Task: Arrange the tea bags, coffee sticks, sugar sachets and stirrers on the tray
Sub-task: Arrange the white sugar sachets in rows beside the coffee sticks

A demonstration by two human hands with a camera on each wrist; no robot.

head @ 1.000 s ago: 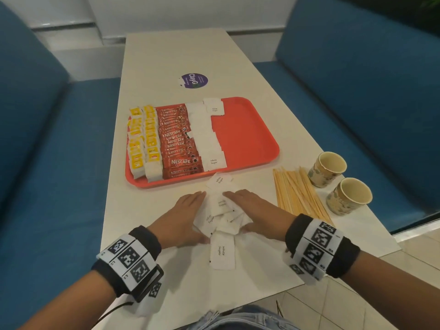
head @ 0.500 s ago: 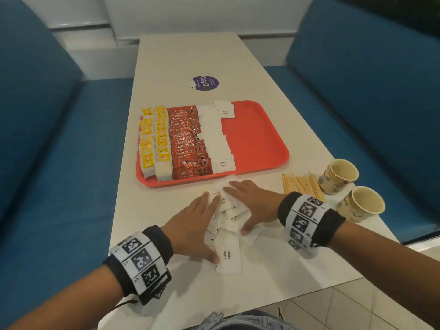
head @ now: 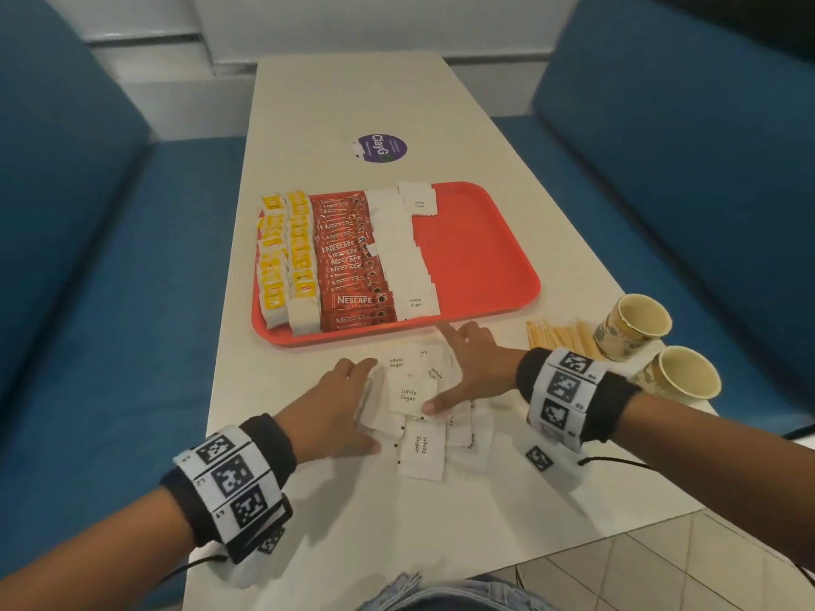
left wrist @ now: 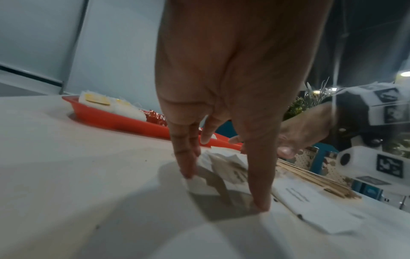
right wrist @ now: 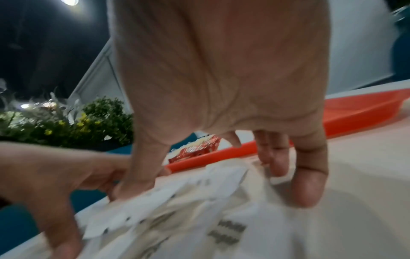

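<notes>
Loose sugar sachets (head: 414, 394) lie heaped on the desk (head: 308, 500) just near of the tray (head: 480, 240). Left hand (head: 335, 412) and right hand (head: 476, 372) bracket them, each grip spread flat. Light, limp, probably slippery paper: gather by the edges.

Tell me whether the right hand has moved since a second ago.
Yes. The right hand has slid forward toward the red plastic tray; its index fingertip now reaches the tray's near rim, where before it stopped short.
</notes>
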